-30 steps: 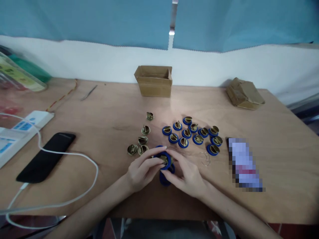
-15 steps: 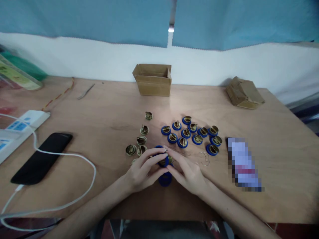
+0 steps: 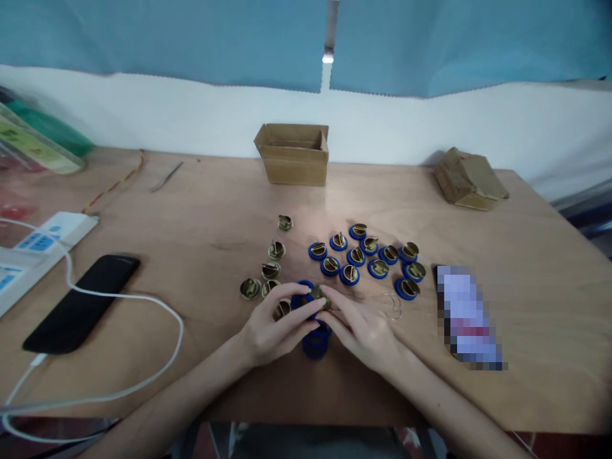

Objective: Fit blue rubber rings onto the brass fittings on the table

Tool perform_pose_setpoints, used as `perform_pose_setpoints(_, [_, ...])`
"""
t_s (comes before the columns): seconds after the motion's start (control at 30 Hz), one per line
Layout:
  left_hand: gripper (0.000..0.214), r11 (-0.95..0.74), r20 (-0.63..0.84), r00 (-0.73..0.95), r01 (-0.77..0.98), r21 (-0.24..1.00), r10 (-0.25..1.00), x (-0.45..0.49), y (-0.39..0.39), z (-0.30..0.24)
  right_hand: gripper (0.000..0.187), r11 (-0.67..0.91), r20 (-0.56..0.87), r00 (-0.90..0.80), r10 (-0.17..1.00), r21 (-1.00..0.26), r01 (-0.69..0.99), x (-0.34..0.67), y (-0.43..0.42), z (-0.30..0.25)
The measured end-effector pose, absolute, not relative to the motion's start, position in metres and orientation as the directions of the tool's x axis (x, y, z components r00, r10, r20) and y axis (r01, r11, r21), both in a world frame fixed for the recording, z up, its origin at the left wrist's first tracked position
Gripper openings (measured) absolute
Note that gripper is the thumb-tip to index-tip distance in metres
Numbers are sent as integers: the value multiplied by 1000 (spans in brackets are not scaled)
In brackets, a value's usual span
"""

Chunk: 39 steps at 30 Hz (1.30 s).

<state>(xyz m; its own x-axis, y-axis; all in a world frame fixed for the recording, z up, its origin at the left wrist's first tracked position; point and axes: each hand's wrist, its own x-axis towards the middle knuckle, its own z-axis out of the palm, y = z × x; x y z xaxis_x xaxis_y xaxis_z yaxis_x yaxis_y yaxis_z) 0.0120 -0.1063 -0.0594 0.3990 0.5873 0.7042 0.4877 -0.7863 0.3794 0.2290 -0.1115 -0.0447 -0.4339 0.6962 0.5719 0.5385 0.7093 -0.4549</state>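
Note:
Over the front middle of the table, my left hand (image 3: 270,328) and my right hand (image 3: 366,328) meet with their fingertips pinched around a round brass clip (image 3: 319,294). A blue ring (image 3: 301,288) shows behind my left fingers; whether they touch it I cannot tell. Below the fingertips, more blue rings (image 3: 315,347) lie close together, partly covered by my hands. Left of them lie several loose brass clips (image 3: 271,270), some hidden by my left hand. Beyond my right hand sit several brass clips in blue rings (image 3: 356,256), their hinged flaps raised.
An open cardboard box (image 3: 296,166) stands at the back, and a crumpled one (image 3: 471,178) lies at back right. Thin clear rings (image 3: 393,306) and a phone (image 3: 468,315) are at right. A black phone (image 3: 81,303), white cable (image 3: 179,331) and power strip (image 3: 43,248) lie left.
My fingertips have shifted, and the brass clip between them is now more exposed. The blue ring seen between my fingers earlier is no longer plain there. Another clip shows beside my left hand.

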Motion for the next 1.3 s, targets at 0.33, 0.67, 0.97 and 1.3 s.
perform_pose_setpoints(0.33, [40,-706,711,138,345,618,690,6,-100,-55,46,670,568,-381,730,-481,566,235,-105,-47])
perform_pose_setpoints(0.67, [31,-759,744,160,200,620,649,7,-102,-56,42,653,531,-383,756,-572,497,227,-113,-46])
perform_pose_setpoints(0.97, [59,-763,740,202,77,641,642,24,-106,-64,49,646,539,-356,764,-640,416,225,-119,-38])
perform_pose_setpoints(1.3, [47,-436,418,232,32,899,878,26,-110,-54,57,387,311,-363,878,-909,158,222,-117,-34])
